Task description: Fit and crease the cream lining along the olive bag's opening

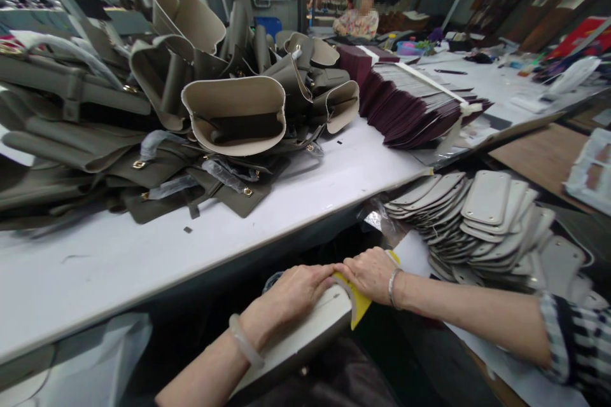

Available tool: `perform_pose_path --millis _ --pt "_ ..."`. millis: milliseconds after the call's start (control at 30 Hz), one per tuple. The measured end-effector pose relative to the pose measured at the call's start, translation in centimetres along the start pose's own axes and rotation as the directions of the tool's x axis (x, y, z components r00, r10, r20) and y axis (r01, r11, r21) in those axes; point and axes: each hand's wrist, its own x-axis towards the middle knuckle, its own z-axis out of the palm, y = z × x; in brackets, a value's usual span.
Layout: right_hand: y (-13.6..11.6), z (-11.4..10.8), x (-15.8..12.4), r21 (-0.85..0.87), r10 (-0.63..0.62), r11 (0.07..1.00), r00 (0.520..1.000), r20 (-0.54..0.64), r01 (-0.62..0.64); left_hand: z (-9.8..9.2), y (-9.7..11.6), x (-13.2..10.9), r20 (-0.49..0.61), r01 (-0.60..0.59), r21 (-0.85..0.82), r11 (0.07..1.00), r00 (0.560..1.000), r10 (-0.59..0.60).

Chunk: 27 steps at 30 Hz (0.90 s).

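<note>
Low in the middle, a bag piece (312, 325) with a pale top face and a dark side lies tilted across the lap. My left hand (291, 296) is closed over its far edge, fingers reaching toward its right end. My right hand (370, 273) is closed on a yellow sheet (361, 310) with a curved edge, which sits against that right end. The fingertips of both hands meet at the yellow sheet's upper corner. What lies under my fingers is hidden.
Olive-grey open bags (233, 114) are heaped on the white table (305, 210). Bundled maroon pieces (405, 108) stand behind. Grey panels with holes (487, 197) are piled at right. Clear plastic (100, 362) hangs at lower left. A person (356, 24) sits far back.
</note>
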Motion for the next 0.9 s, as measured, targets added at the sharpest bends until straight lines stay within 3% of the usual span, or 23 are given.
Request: perform_pose_path --millis 233,400,467,500,533,600,667,700,800,900 --pt "-3.2 0.5 -2.1 0.069 0.186 0.981 0.982 -0.032 -0.183 0.3 -0.6 -0.4 -0.01 -0.015 -0.006 1.0 1.0 0.015" --pt "-4.2 1.4 -4.2 0.126 0.204 0.972 0.978 -0.04 -0.198 -0.3 -1.8 0.0 0.084 0.072 -0.285 0.956 0.995 -0.05" --pt "-3.6 2.1 -5.1 0.324 0.207 0.926 0.978 -0.009 -0.193 -0.6 -1.9 0.5 0.098 0.128 -0.362 0.923 0.99 -0.098" --pt "-3.1 2.5 -5.4 0.499 0.229 0.84 0.973 0.031 -0.213 -0.7 -1.9 0.8 0.1 0.149 -0.378 0.914 0.988 -0.12" --pt "-2.5 2.9 -5.6 0.688 0.258 0.682 0.962 0.094 -0.25 -0.8 -1.9 1.0 0.097 0.164 -0.385 0.908 0.986 -0.136" --pt "-1.5 3.7 -5.4 0.924 0.281 0.216 0.926 0.251 -0.316 -0.8 -1.9 1.5 0.095 0.183 -0.39 0.902 0.983 -0.158" --pt "-0.9 4.1 -4.8 0.936 0.228 -0.183 0.913 0.339 -0.302 -0.8 -1.9 1.9 0.102 0.199 -0.394 0.897 0.98 -0.173" --pt "-0.8 4.1 -4.3 0.913 0.185 -0.308 0.924 0.334 -0.269 -0.9 -1.9 2.1 0.109 0.21 -0.395 0.894 0.977 -0.181" --pt "-1.2 3.9 -2.9 0.854 0.09 -0.483 0.96 0.267 -0.192 -1.3 -1.9 2.5 0.137 0.246 -0.392 0.887 0.968 -0.208" --pt "-1.7 3.9 -1.7 0.851 0.095 -0.496 0.963 0.251 -0.173 -1.9 -1.8 2.9 0.161 0.259 -0.389 0.884 0.964 -0.211"
